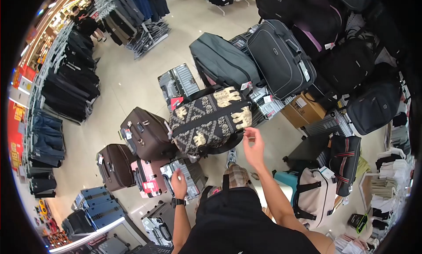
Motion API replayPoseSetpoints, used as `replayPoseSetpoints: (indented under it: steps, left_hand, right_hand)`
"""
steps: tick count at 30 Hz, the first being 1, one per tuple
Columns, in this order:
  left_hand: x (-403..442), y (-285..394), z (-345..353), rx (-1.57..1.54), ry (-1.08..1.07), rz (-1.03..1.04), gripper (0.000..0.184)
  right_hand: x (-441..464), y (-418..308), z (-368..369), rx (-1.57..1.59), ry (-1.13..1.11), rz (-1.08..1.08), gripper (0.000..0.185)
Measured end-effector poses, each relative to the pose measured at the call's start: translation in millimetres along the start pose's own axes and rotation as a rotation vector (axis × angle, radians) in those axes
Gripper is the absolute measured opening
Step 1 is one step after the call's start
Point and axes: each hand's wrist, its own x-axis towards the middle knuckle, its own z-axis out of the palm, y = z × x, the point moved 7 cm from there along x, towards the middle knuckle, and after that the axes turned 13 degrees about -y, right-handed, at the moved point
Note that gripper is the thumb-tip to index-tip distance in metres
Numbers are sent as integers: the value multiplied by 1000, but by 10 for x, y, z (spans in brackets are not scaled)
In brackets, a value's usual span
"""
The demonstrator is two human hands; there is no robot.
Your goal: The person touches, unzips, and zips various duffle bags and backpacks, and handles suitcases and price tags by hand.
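Reaching to the patterned bag (pixel 211 120), which lies in the middle of the view, the right hand (pixel 254 147) is at its four o'clock edge, beside the black strap (pixel 232 142). Its thumb and forefinger curve towards each other with a gap between; whether the fingertips grip the strap or only touch it, I cannot tell. Between six and seven o'clock of the bag, the left hand (pixel 178 185) is over a grey suitcase (pixel 193 171), its fingers loosely bent; I cannot tell if it has hold of anything. Pale elephants and zigzag motifs cover the dark bag, and what bears its weight is hidden. Seen from it, a brown suitcase (pixel 151 135) stands just beside it at nine o'clock, with a pink suitcase (pixel 143 170) between seven and eight. A silver suitcase (pixel 187 76) is at eleven o'clock, a large grey bag (pixel 224 58) near twelve and a black suitcase (pixel 279 58) between one and two. Farther out, a cardboard box (pixel 300 112) sits at three o'clock, a beige bag (pixel 317 194) at four, and dark trousers (pixel 66 87) hang towards ten.
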Motion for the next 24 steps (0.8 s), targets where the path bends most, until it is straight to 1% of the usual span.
replayPoseSetpoints:
  steps: [2, 3, 4, 6, 9, 11, 12, 14, 15, 16, 18, 19, 20, 22, 23, 24]
  left_hand:
    - [362, 864, -128, 125, 207, 261, 37]
    - [550, 1193, -142, 113, 199, 212, 41]
    - [728, 1491, -115, 2, 171, 171, 41]
    - [1041, 2058, -42, 72, 197, 276, 43]
    - [1465, 2580, 250, 215, 164, 342, 48]
    - [1675, 2775, 471, 307, 107, 380, 52]
    - [1742, 2848, 571, 347, 88, 387, 53]
    - [1848, 2876, 753, 456, 55, 388, 57]
    - [1855, 2876, 815, 534, 58, 385, 57]
    - [1846, 2902, 859, 611, 63, 382, 56]
    - [1860, 2893, 881, 629, 40, 356, 56]
    - [1866, 2894, 890, 643, 41, 352, 55]
    - [1861, 2891, 903, 647, 36, 353, 55]
    - [1855, 2902, 923, 696, 61, 356, 57]
    - [1856, 2893, 936, 709, 57, 347, 58]
    - [1856, 2893, 948, 710, 53, 348, 58]
  right_hand:
    - [293, 302, -139, -147, 16, 13, 29]
    - [412, 457, -196, -154, 2, 34, 30]
    - [510, 554, -265, -146, 13, 46, 30]
    - [671, 736, -355, -170, -13, 91, 31]
    - [862, 1025, -473, -164, 8, 132, 36]
    - [978, 1147, -522, -136, -2, 203, 42]
    - [1034, 1186, -545, -131, 6, 214, 42]
    - [1143, 1277, -553, -77, -1, 251, 46]
    - [1175, 1327, -550, -56, -25, 284, 52]
    - [1194, 1370, -553, -52, -17, 290, 52]
    - [1277, 1449, -530, -9, -44, 295, 57]
    - [1327, 1476, -509, 7, -55, 264, 58]
    - [1343, 1520, -502, 11, -52, 269, 58]
    - [1379, 1607, -440, 121, -77, 322, 54]
    - [1407, 1598, -428, 128, -89, 305, 50]
    - [1436, 1601, -429, 128, -87, 308, 50]
